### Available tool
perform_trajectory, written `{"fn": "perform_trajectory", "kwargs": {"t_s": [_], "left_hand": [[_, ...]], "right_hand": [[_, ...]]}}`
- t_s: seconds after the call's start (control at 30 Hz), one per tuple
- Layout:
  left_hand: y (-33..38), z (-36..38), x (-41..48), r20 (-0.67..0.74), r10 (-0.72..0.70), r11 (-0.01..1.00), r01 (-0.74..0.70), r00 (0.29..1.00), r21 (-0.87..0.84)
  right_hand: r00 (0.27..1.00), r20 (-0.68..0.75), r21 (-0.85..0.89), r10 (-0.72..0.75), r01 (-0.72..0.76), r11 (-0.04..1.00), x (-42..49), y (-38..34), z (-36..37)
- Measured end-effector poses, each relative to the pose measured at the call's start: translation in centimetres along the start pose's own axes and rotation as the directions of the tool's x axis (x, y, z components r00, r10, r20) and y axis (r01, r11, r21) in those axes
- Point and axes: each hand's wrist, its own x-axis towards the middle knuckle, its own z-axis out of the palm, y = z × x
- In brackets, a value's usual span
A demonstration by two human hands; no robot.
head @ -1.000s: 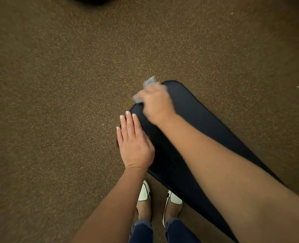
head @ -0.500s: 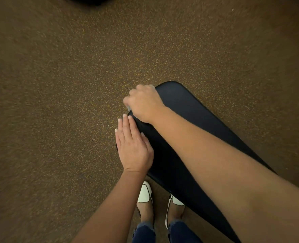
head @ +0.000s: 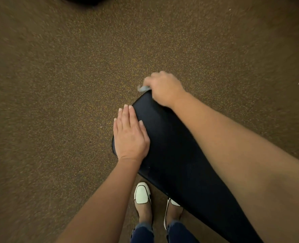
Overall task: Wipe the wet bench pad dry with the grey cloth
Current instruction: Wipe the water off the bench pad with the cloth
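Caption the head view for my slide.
Right hand wipes the bench pad with a grey cloth; left hand rests flat on it.

Black pad (head: 164, 137); grey cloth (head: 143, 88); brown speckled floor (head: 57, 85).

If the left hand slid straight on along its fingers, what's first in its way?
Likely nothing: the left hand would leave the bench pad over floor, passing just left of the grey cloth.
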Motion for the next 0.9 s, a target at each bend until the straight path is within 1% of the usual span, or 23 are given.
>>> {"fn": "perform_trajectory", "kwargs": {"t_s": [0.07, 0.1, 0.17, 0.23, 0.33, 0.4, 0.43, 0.5, 0.53, 0.6, 0.67, 0.73, 0.77, 0.8, 0.87, 0.9], "left_hand": [[-0.1, 0.0, -0.1, 0.006, -0.005, 1.000, 0.005, 1.000, -0.008], [-0.1, -0.1, -0.1, 0.008, -0.005, 1.000, 0.005, 1.000, -0.008], [-0.1, -0.1, -0.1, 0.010, -0.005, 1.000, 0.005, 1.000, -0.006], [-0.1, -0.1, -0.1, 0.015, -0.008, 1.000, 0.008, 1.000, -0.006], [0.0, -0.1, -0.1, 0.022, -0.003, 1.000, 0.003, 1.000, -0.005], [0.0, 0.0, -0.1, 0.017, -0.007, 1.000, 0.007, 1.000, -0.005], [0.0, -0.1, -0.1, 0.016, -0.006, 1.000, 0.006, 1.000, -0.007], [-0.1, -0.1, -0.1, 0.010, 0.002, 1.000, -0.002, 1.000, -0.009], [0.0, -0.1, -0.1, 0.010, 0.001, 1.000, -0.001, 1.000, -0.012], [-0.1, -0.1, -0.2, 0.015, -0.002, 1.000, 0.003, 1.000, -0.018], [0.0, -0.2, -0.2, 0.016, 0.000, 1.000, 0.000, 1.000, -0.017], [0.0, -0.3, -0.1, 0.026, 0.006, 1.000, -0.006, 1.000, -0.023], [-0.1, -0.4, -0.1, 0.032, 0.008, 1.000, -0.008, 0.999, -0.029], [-0.2, -0.5, -0.1, 0.037, 0.012, 0.999, -0.011, 0.999, -0.034], [-0.5, -0.6, -0.1, 0.047, 0.040, 0.999, -0.039, 0.998, -0.035], [-0.7, -0.6, -0.1, 0.051, 0.064, 0.998, -0.063, 0.997, -0.028]], "right_hand": [[0.978, 0.042, 0.071, 0.205, -0.207, 0.976, 0.3, 1.9, -0.3], [0.954, 0.062, 0.124, 0.294, -0.300, 0.946, 0.2, 2.5, -0.3], [0.882, 0.107, 0.235, 0.460, -0.472, 0.850, -0.8, 3.2, -0.2], [0.813, 0.120, 0.291, 0.569, -0.577, 0.763, -3.2, 4.1, 0.1], [0.728, 0.135, 0.280, 0.672, -0.679, 0.679, -6.0, 4.2, 0.1], [0.696, 0.135, 0.314, 0.705, -0.705, 0.636, -4.9, 3.5, -0.5], [0.701, 0.122, 0.355, 0.703, -0.692, 0.629, -3.9, 3.1, -0.6], [0.746, 0.065, 0.418, 0.663, -0.624, 0.660, -2.3, 2.5, -0.7], [0.768, 0.039, 0.419, 0.640, -0.594, 0.687, -2.3, 2.4, -0.6], [0.800, -0.013, 0.354, 0.600, -0.557, 0.751, -3.9, 2.7, 0.1], [0.799, -0.067, 0.246, 0.598, -0.568, 0.786, -7.0, 3.0, 0.7], [0.768, -0.094, 0.205, 0.633, -0.607, 0.767, -9.7, 2.9, 1.3], [0.739, -0.104, 0.209, 0.666, -0.639, 0.741, -10.4, 2.8, 1.5], [0.699, -0.109, 0.229, 0.707, -0.674, 0.702, -10.3, 2.5, 1.7], [0.618, -0.133, 0.322, 0.775, -0.713, 0.623, -8.3, 1.7, 1.8], [0.603, -0.153, 0.374, 0.783, -0.698, 0.611, -6.7, 1.1, 1.9]]}}
